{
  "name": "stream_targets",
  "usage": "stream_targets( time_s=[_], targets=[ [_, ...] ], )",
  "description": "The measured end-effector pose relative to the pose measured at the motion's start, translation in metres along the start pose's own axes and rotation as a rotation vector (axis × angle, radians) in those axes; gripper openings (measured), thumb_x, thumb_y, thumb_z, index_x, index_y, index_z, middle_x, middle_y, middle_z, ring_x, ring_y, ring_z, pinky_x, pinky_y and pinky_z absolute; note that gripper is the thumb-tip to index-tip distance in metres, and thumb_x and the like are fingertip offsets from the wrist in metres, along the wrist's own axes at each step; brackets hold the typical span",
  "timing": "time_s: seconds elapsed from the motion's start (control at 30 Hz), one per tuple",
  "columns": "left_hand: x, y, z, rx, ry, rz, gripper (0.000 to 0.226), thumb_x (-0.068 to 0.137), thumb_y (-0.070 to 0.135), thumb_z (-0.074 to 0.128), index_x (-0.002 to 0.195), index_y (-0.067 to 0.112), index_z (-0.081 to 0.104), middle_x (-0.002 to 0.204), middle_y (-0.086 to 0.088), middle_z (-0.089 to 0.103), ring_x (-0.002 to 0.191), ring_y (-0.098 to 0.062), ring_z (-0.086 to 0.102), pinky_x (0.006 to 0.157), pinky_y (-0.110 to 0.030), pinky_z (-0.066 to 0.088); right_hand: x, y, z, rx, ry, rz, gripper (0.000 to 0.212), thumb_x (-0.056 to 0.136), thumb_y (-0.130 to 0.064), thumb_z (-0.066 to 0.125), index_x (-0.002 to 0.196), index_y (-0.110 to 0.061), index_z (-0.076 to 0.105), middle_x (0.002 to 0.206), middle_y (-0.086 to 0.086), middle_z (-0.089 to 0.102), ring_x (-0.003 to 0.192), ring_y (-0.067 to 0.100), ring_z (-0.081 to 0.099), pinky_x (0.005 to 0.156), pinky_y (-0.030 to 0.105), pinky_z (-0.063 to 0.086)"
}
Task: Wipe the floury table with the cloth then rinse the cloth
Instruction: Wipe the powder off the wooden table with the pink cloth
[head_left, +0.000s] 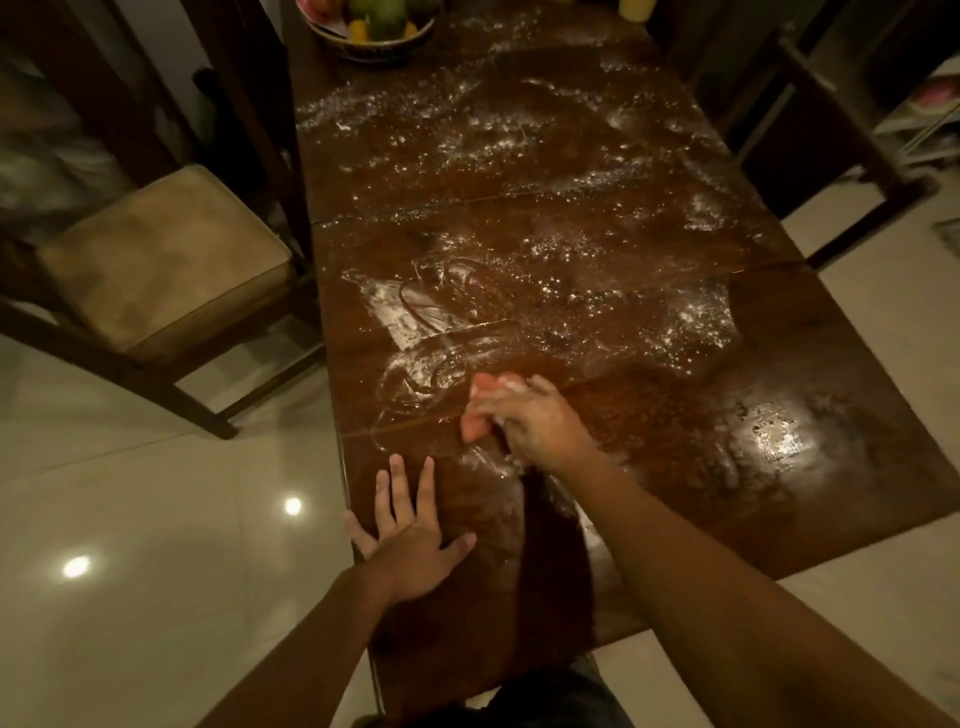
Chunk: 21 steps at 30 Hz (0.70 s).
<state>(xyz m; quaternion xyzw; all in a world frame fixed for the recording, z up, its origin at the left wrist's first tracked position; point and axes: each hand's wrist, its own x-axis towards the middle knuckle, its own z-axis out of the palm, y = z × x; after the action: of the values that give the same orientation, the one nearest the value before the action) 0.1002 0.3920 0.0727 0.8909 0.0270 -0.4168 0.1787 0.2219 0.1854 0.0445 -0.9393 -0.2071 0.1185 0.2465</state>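
In the head view, a long dark brown wooden surface (675, 431) runs away from the person, and white flour (498, 140) speckles most of its middle and far stretch. The right hand (540, 426) lies on the near half, fingers curled down over a crumpled pink-orange cloth (478, 410) that it presses onto the wood. The hand is blurred, so the exact hold is hard to read, but it looks like a full grip with the cloth poking out to the left. The left hand (410, 540) rests flat at the near left edge, fingers straight and spread, holding nothing, seemingly as a brace. Just beyond the cloth, curved smears show in the flour, while the near right part looks mostly bare and glossy. A woven basket of fruit (374, 47) stands at the far end, and a wooden chair with a beige cushion (166, 260) sits beside the left edge.

The wiping looks to be at an early stage. To do it well, spread the cloth flat under the palm rather than balled, and draw the flour into one pile with overlapping strokes instead of swirling it. Stop short of the edges so nothing drops onto the pale tiled floor (156, 493).
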Motion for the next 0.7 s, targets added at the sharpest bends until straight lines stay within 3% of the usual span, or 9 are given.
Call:
stream_targets(
  time_s=[0.13,0.23,0.33,0.4,0.47,0.57,0.6,0.63,0.7],
  targets=[
    [0.002,-0.001,-0.001,-0.008,-0.018,0.032,0.104,0.086,0.076,0.039,0.142,0.034,-0.039,0.124,0.001,-0.067,0.136,-0.027,-0.044,0.105,-0.071,-0.014,0.020,-0.024,-0.003,0.027,0.300,0.450,0.044,0.100,-0.009,0.047,0.131,-0.037,0.061,0.149,-0.002,0.051,0.147,0.028,0.034,0.123,0.052,0.021],
    [0.005,0.002,-0.003,0.010,-0.006,0.017,0.105,0.088,0.071,0.042,0.143,0.034,-0.039,0.129,-0.001,-0.065,0.137,-0.027,-0.044,0.107,-0.071,-0.013,0.036,-0.060,0.020,0.032,0.284,0.270,0.045,0.098,-0.006,0.044,0.130,-0.031,0.062,0.152,-0.001,0.048,0.150,0.031,0.026,0.122,0.052,-0.001],
    [0.005,0.000,-0.001,0.006,-0.032,0.035,0.105,0.088,0.070,0.044,0.143,0.033,-0.039,0.131,-0.002,-0.064,0.133,-0.026,-0.048,0.106,-0.071,-0.015,0.034,-0.060,0.036,0.040,-0.043,-0.161,0.041,0.099,-0.008,0.046,0.126,-0.033,0.065,0.155,-0.001,0.045,0.151,0.028,0.025,0.123,0.054,0.007],
    [0.005,-0.003,0.000,0.012,-0.047,0.049,0.105,0.088,0.072,0.042,0.143,0.033,-0.038,0.130,-0.002,-0.065,0.131,-0.026,-0.050,0.105,-0.072,-0.015,0.035,-0.044,0.028,0.044,-0.248,-0.310,0.039,0.100,-0.014,0.045,0.127,-0.032,0.067,0.153,-0.007,0.047,0.151,0.024,0.026,0.123,0.054,0.011],
    [0.005,-0.004,-0.001,0.018,-0.058,0.051,0.104,0.088,0.073,0.041,0.143,0.034,-0.038,0.129,-0.002,-0.066,0.131,-0.027,-0.050,0.105,-0.072,-0.015,0.040,-0.027,0.016,0.043,-0.252,-0.287,0.039,0.097,-0.009,0.049,0.117,-0.032,0.073,0.143,-0.012,0.057,0.149,0.018,0.031,0.121,0.057,0.019],
    [0.005,-0.004,-0.003,0.020,-0.049,0.038,0.103,0.088,0.071,0.042,0.142,0.036,-0.039,0.129,-0.002,-0.066,0.132,-0.027,-0.049,0.105,-0.071,-0.015,0.047,-0.036,0.013,0.238,0.036,0.062,0.040,0.094,-0.001,0.055,0.109,-0.030,0.076,0.135,-0.008,0.064,0.142,0.016,0.040,0.117,0.053,0.029],
    [0.005,-0.004,-0.004,0.026,-0.051,0.035,0.103,0.089,0.071,0.042,0.142,0.036,-0.039,0.129,-0.002,-0.066,0.133,-0.028,-0.048,0.105,-0.071,-0.015,0.050,-0.053,0.018,0.251,0.143,0.182,0.036,0.096,-0.005,0.056,0.114,-0.032,0.074,0.137,-0.008,0.062,0.142,0.017,0.040,0.124,0.049,0.008],
    [0.006,-0.004,-0.004,0.033,-0.059,0.031,0.103,0.089,0.071,0.041,0.142,0.035,-0.039,0.130,-0.003,-0.065,0.133,-0.028,-0.048,0.105,-0.071,-0.015,0.053,-0.074,0.024,0.218,0.194,0.259,0.035,0.098,-0.010,0.055,0.118,-0.033,0.071,0.141,-0.008,0.059,0.144,0.017,0.036,0.112,0.031,0.003],
    [0.007,-0.003,-0.004,0.061,-0.084,0.010,0.101,0.089,0.072,0.039,0.143,0.034,-0.037,0.134,-0.005,-0.062,0.134,-0.029,-0.047,0.105,-0.072,-0.014,0.062,-0.104,0.041,0.129,0.139,0.142,0.040,0.096,-0.009,0.047,0.119,-0.035,0.068,0.148,-0.006,0.053,0.148,0.023,0.030,0.124,0.050,0.010]
  ],
)
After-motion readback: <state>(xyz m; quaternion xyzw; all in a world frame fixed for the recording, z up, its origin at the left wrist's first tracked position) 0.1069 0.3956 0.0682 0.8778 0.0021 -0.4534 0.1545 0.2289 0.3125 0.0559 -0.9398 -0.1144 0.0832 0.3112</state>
